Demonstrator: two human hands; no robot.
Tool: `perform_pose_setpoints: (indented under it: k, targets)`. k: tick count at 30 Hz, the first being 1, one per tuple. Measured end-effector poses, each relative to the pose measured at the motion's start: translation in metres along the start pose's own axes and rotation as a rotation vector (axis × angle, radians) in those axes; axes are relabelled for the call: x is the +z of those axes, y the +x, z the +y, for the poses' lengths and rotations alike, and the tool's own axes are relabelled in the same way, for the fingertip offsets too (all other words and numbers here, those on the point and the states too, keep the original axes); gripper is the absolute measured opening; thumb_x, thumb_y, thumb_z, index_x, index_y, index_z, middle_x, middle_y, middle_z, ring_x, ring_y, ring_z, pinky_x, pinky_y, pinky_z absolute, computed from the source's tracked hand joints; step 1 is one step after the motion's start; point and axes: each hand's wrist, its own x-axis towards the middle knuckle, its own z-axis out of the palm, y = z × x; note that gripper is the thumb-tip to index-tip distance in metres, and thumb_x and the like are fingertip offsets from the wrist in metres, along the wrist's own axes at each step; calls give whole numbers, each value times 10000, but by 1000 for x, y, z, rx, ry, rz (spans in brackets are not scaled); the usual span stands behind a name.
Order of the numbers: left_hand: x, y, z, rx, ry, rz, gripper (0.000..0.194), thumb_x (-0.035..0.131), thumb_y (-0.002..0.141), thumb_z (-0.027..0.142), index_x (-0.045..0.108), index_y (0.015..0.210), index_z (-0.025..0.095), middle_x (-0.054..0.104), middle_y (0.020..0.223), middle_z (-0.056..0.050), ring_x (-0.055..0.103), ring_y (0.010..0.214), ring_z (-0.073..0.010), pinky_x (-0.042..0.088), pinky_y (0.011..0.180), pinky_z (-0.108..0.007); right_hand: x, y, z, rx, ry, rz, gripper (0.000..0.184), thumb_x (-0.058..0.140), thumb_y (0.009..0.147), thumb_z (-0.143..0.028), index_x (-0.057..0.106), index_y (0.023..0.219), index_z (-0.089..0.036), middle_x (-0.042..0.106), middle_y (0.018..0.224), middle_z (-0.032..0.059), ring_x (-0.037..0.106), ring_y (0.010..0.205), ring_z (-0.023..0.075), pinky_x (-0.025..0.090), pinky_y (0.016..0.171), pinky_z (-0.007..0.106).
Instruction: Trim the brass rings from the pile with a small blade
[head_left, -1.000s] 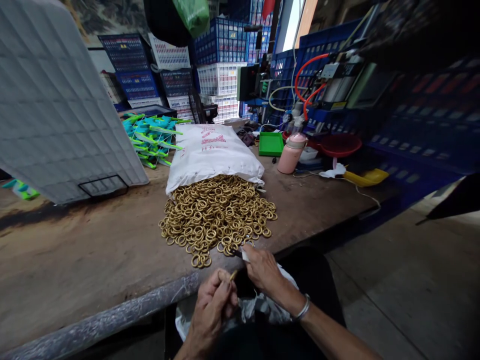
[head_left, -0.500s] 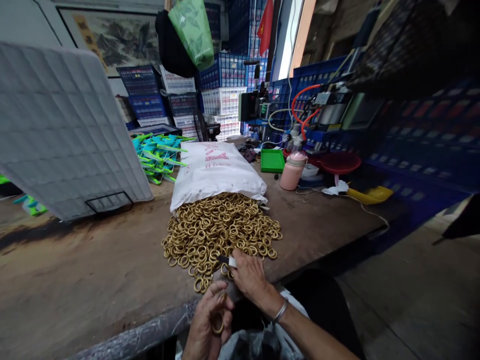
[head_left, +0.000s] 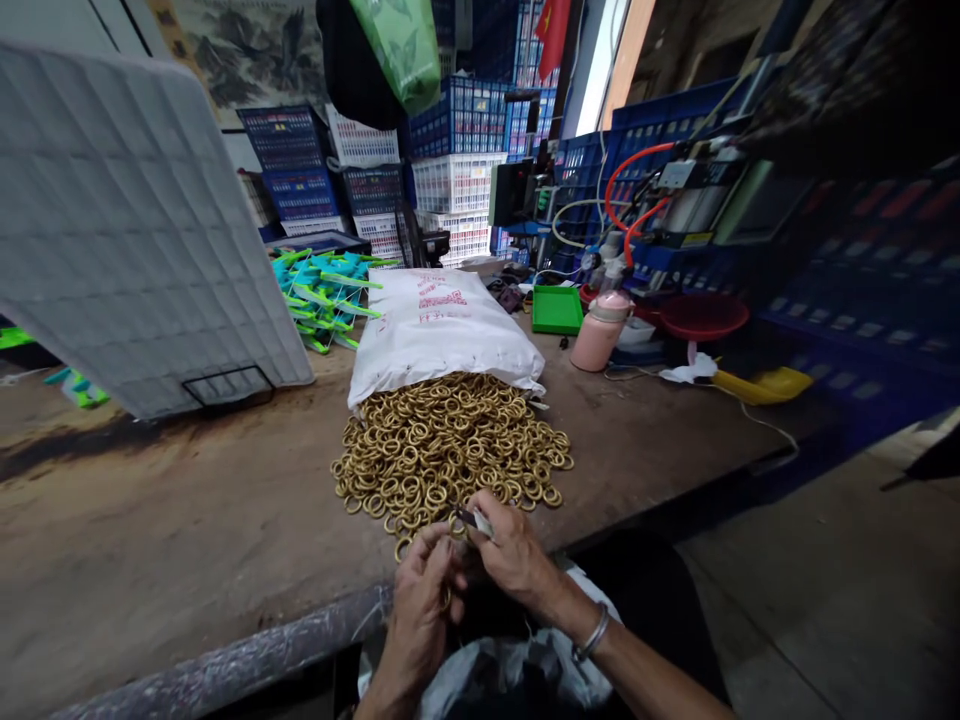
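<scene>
A heap of brass-coloured rings point(head_left: 450, 450) spreads over the table from the mouth of a white sack point(head_left: 450, 335). At its near edge my right hand point(head_left: 516, 555) is closed round a small knife-like tool point(head_left: 466, 516) with a dark blade and a whitish handle. My left hand point(head_left: 418, 605) is closed, its thumb and fingers pinched together just left of the blade. One ring point(head_left: 457, 526) shows between the blade tip and the left fingertips. Another ring point(head_left: 447, 598) shows partly among the left hand's curled fingers. Below both hands, a grey-white plastic bag point(head_left: 510, 675) lies at my lap.
To the left stands a padded white panel point(head_left: 142, 240) by a pile of green and blue plastic pieces point(head_left: 322, 295). A pink bottle point(head_left: 600, 335), green tray point(head_left: 556, 310), red dish point(head_left: 705, 316) and yellow scoop point(head_left: 765, 385) sit right. Crates point(head_left: 461, 120) are stacked behind.
My left hand has risen to the tool and closed its fingers; before, it was lower and looser with a ring hanging in it. The blade now meets a ring there. The view has shifted slightly.
</scene>
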Motion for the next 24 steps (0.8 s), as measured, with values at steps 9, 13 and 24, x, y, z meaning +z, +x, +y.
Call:
perform_pose_setpoints:
  k: [9, 13, 24]
  targets:
    - [3, -3, 3, 328, 459, 24, 192, 588, 722, 341, 616, 684, 155, 560, 621, 8, 486, 594, -113, 394, 579, -211, -2, -11, -10, 141, 304, -74, 273, 390, 842, -370, 445, 656, -178, 415, 581, -56, 391, 566, 87, 307, 535, 199]
    - [3, -7, 3, 226, 423, -37, 207, 583, 722, 363, 601, 707, 158, 531, 583, 23, 455, 535, -95, 365, 516, -195, 2, -14, -4, 178, 290, -99, 274, 408, 828, -368, 452, 645, -170, 418, 584, -54, 385, 568, 86, 299, 531, 205]
    - [3, -14, 0, -114, 70, -162, 257, 571, 738, 416, 471, 727, 180, 448, 566, 68, 297, 396, -23, 176, 388, -156, -1, -18, -4, 191, 386, -107, 253, 367, 834, -297, 436, 622, -178, 446, 557, -47, 411, 545, 89, 325, 551, 203]
